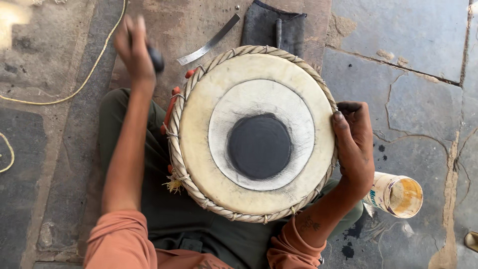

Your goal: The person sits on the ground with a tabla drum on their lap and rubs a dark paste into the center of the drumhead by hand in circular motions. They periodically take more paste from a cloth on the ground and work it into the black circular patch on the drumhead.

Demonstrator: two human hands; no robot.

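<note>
Drum rests on the person's lap, steadied at its rim by the right hand, grip closed on it; left hand holds a dark tool raised.

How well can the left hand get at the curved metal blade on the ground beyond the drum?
Probably not right away. The left hand is raised beside the curved metal blade with open ground between them, but its fingers are already closed on a dark tool, so it would have to drop that first.
</note>
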